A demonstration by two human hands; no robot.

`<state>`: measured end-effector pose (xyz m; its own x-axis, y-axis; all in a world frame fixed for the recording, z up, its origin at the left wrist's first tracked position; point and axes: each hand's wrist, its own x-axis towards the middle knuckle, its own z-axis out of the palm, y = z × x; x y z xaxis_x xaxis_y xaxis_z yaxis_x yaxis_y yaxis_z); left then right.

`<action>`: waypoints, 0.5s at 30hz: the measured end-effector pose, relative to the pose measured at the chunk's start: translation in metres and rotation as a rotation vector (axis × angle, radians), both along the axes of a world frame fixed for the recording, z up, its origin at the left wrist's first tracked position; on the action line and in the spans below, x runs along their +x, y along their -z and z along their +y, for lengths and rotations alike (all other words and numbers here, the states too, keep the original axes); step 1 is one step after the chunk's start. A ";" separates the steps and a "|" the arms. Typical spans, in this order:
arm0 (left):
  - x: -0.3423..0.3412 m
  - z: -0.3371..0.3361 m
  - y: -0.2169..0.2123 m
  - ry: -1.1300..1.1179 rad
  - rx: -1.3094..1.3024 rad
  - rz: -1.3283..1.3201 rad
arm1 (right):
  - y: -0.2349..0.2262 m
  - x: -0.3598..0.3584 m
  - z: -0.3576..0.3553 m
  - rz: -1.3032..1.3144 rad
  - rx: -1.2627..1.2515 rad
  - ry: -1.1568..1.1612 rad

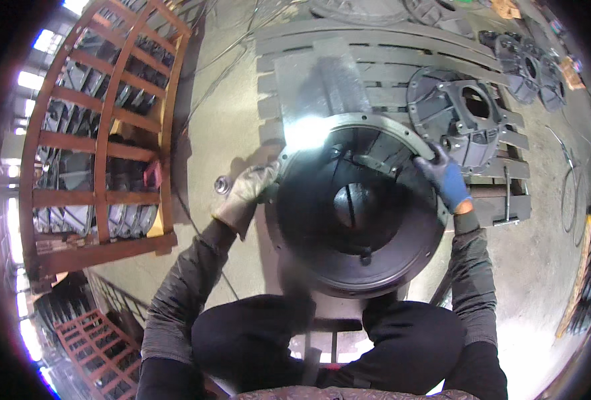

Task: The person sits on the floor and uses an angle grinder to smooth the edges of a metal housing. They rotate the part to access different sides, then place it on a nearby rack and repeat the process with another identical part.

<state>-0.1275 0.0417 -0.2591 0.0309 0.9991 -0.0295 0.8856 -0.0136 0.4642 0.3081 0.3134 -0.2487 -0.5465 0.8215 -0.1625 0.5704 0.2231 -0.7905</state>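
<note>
A large, round, dark cast-metal bell housing [329,263] is tilted in front of my knees, its wide hollow side facing me. My left hand [247,195], in a pale, worn glove, is closed at its left rim; the fingertips are partly hidden. Beside that hand is a small round metal piece [223,185]; whether it lies on the floor or is attached to something, I cannot tell. In a blue glove with a dark grey palm, my right hand [447,179] grips the upper right rim, fingers over the edge. Bright glare covers the rim's upper left.
A slatted pallet [382,60] beyond bears a flat grey plate [319,80] and another grey housing [455,110]. A long-handled metal tool [507,197] lies at its right. Red-brown crates [102,143] of castings stand left. More housings [525,70] sit far right; a hose [569,180] curls there.
</note>
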 end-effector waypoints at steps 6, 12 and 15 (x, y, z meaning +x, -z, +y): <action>0.066 -0.073 -0.009 -0.700 -0.207 -1.018 | 0.002 0.036 -0.049 0.033 -0.015 0.268; 0.045 -0.094 0.025 -0.567 -0.117 -1.010 | 0.008 0.074 -0.132 0.391 -0.330 0.476; 0.047 -0.105 0.035 -0.725 -0.042 -1.102 | 0.013 0.080 -0.138 0.384 -0.229 0.373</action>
<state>-0.0808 -0.0631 -0.2942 -0.4797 0.7981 -0.3647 -0.1540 0.3326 0.9304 0.3885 0.1749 -0.2622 -0.2814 0.9372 -0.2063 0.2408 -0.1391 -0.9606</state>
